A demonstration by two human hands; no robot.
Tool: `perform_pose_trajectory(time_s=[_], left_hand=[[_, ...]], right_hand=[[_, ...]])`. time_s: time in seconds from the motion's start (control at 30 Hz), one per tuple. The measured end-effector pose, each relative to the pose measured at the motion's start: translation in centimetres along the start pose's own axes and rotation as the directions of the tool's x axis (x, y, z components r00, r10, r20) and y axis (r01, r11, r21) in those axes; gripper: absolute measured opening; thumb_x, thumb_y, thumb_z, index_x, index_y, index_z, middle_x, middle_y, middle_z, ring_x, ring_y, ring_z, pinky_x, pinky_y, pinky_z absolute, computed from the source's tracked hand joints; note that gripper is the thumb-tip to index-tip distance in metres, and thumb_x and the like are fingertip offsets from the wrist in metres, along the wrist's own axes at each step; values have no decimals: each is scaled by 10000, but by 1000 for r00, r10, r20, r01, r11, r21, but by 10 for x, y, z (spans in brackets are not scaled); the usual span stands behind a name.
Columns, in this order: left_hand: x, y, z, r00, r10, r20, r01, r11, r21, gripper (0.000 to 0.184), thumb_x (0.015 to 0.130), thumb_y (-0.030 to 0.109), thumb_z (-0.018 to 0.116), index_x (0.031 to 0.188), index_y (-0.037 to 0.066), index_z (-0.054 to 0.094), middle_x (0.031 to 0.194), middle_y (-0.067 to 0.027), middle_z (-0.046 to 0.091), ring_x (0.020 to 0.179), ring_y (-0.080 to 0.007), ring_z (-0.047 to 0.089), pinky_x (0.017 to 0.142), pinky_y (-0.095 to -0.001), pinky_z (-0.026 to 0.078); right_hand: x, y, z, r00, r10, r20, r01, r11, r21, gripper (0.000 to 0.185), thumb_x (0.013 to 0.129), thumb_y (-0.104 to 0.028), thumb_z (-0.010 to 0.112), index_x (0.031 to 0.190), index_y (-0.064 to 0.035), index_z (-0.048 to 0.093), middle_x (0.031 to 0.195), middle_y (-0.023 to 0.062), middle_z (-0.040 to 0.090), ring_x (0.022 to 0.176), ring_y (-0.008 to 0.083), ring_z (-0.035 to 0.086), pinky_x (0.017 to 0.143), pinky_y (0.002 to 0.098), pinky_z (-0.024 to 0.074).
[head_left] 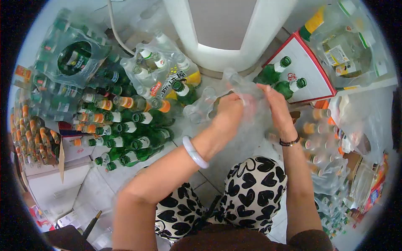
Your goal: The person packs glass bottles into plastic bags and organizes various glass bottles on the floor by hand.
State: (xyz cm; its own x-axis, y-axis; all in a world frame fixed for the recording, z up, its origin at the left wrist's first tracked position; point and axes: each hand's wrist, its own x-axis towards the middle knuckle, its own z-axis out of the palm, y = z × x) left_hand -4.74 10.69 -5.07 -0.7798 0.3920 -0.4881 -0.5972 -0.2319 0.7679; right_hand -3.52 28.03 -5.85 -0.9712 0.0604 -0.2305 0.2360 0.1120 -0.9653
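Note:
A clear plastic bag (251, 129) with transparent bottles (205, 102) at its left side is in front of me, low over the tiled floor. My left hand (229, 112) reaches into the plastic; its fingers are blurred and partly covered. At the right edge of the bag, my right hand (277, 106) grips the film near its top with the fingertips. A single green bottle (184, 93) stands just left of the bag. Two more green bottles (289, 87) are beyond my right hand, against a red-and-white carton (293, 69).
Rows of green and orange-labelled bottles (142, 142) lie stacked at left. Behind them are shrink-wrapped packs (161, 77). A white appliance (209, 54) is at the back. Clear bottles (314, 127) pile up on the right, below large wrapped jugs (343, 50).

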Motion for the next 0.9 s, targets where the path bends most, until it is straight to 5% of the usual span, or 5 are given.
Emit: perform_pose_trajectory(time_s=[0.23, 0.33, 0.53, 0.77, 0.9], left_hand=[[9, -51, -7, 939, 275, 207, -176, 900, -398, 140, 871, 188, 501, 925, 117, 609, 801, 29, 562, 693, -94, 497, 577, -286, 419], [-5, -20, 17, 942, 336, -30, -279, 827, 489, 175, 825, 96, 468, 919, 23, 595, 892, -155, 623, 814, -278, 585, 679, -410, 446], [-154, 87, -71, 828, 541, 146, -520, 647, 557, 354, 837, 73, 508, 1181, -13, 493, 1009, -182, 611, 921, -345, 584, 840, -414, 461], [-265, 149, -347, 394, 738, -548, 481, 343, 807, 333, 822, 275, 593, 1024, 12, 624, 1003, -187, 645, 938, -333, 622, 806, -390, 499], [-234, 119, -423, 401, 756, -518, 457, 326, 828, 391, 803, 356, 604, 1020, 32, 630, 1019, -187, 643, 952, -339, 616, 826, -413, 490]], right_hand=[[-21, -5, -2, 993, -34, 117, 60, 974, -219, 471, 880, -196, 553, 1296, 11, 476, 1276, 89, 530, 1161, 164, 482, 991, 300, 366], [-12, 13, -4, 998, -57, 19, 60, 957, -283, 426, 895, -217, 557, 1251, 13, 518, 1170, 98, 588, 1056, 178, 531, 940, 308, 400], [-5, 20, -19, 986, -132, 97, 163, 865, -474, 330, 890, -194, 578, 1113, 50, 573, 955, 90, 636, 854, 160, 547, 783, 283, 437], [-16, -11, -4, 973, -179, 146, 230, 689, -687, 300, 895, -170, 564, 1054, 84, 567, 873, 95, 634, 752, 164, 516, 671, 314, 436], [-7, -1, -20, 971, -126, 202, 229, 725, -649, 312, 921, -136, 529, 1134, 92, 542, 977, 98, 636, 875, 130, 550, 776, 260, 441]])
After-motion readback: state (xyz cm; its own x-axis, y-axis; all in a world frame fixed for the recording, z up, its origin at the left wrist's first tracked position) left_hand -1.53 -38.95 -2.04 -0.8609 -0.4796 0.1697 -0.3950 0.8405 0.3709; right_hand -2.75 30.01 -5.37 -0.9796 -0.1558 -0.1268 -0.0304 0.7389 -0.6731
